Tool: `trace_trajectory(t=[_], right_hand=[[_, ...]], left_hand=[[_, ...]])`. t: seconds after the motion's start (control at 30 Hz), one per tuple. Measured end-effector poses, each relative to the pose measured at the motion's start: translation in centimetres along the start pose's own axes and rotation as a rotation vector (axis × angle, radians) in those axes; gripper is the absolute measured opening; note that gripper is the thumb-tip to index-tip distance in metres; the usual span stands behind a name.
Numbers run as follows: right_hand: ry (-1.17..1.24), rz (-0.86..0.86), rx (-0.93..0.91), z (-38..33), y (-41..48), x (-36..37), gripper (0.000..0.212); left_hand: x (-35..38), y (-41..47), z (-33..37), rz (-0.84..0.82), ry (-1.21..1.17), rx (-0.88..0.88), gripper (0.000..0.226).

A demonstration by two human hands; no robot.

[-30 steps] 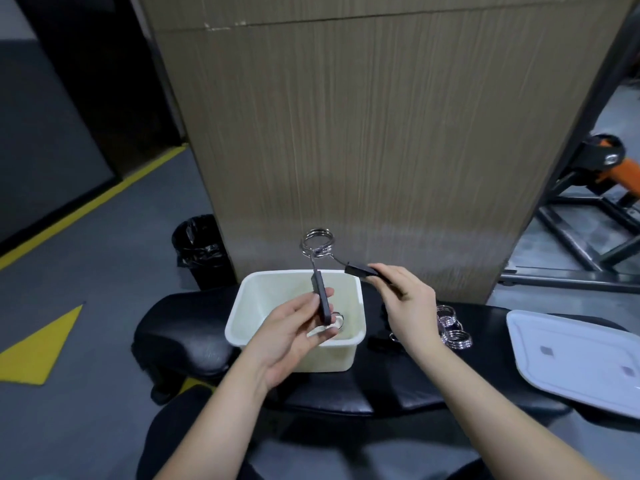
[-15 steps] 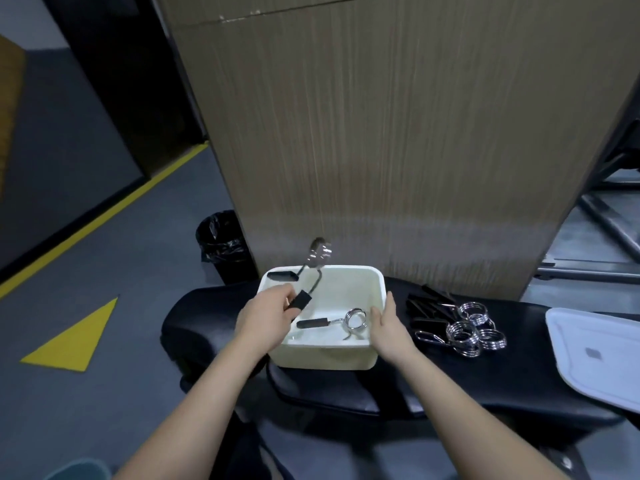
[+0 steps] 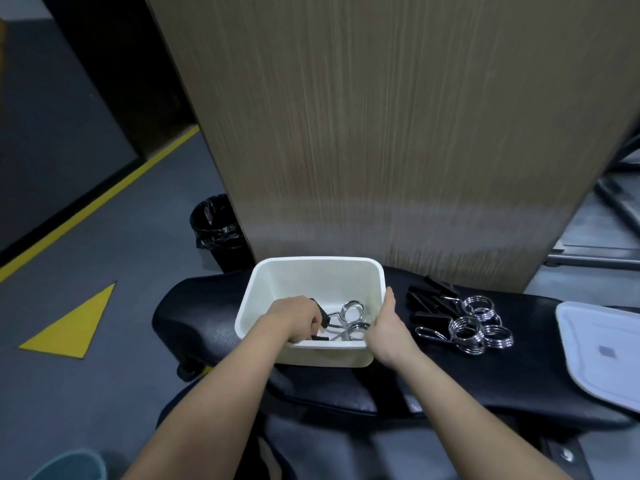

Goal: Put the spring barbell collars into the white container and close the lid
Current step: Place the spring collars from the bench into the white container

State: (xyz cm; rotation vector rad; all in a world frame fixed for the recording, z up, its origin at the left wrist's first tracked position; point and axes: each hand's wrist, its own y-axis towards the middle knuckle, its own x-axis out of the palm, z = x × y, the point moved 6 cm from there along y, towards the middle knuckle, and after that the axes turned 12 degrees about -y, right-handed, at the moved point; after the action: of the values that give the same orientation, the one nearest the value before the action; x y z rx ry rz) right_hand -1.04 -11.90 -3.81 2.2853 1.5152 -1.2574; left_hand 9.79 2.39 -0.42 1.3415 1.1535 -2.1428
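Far left: grey floor with a yellow triangle marking point(image 3: 71, 325) and a black-lined bin point(image 3: 218, 230) beside the wood-grain column point(image 3: 381, 133). Centre: white container point(image 3: 311, 271), smooth rigid plastic with rounded corners, open on the padded black surface point(image 3: 450, 375). Inside it, left hand point(image 3: 294, 318) curled and pinching the black handle of a spring barbell collar point(image 3: 351, 311); a second chrome coil just beneath, handles pointing left toward that hand. Right hand point(image 3: 388, 323) pressed flat, fingers together, against the container's right wall, steadying it. Further right, just beside the container: loose collars point(image 3: 467, 327), shiny wire coils with black grips lying roughly left-right, grips nearest the right hand, which looks the likelier one for the next pickup. Far right: white lid point(image 3: 602, 351), flat and off the container.
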Motion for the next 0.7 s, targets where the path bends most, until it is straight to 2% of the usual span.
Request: trace_trajectory(t=[0.3, 0.47, 0.57, 0.7], right_hand=[[0.002, 0.007, 0.006, -0.1, -0.2, 0.0, 0.086], [0.010, 0.011, 0.014, -0.3, -0.1, -0.1, 0.083], [-0.008, 0.012, 0.019, -0.2, -0.3, -0.3, 0.083], [0.005, 0.013, 0.012, -0.1, -0.1, -0.5, 0.079]], left_hand=[[1.7, 2.0, -1.5, 0.061, -0.091, -0.117, 0.025], [2.0, 2.4, -2.4, 0.058, -0.158, -0.142, 0.008], [0.9, 1.6, -2.4, 0.217, -0.350, -0.137, 0.025], [-0.3, -1.0, 0.3, 0.522, -0.565, -0.056, 0.017]])
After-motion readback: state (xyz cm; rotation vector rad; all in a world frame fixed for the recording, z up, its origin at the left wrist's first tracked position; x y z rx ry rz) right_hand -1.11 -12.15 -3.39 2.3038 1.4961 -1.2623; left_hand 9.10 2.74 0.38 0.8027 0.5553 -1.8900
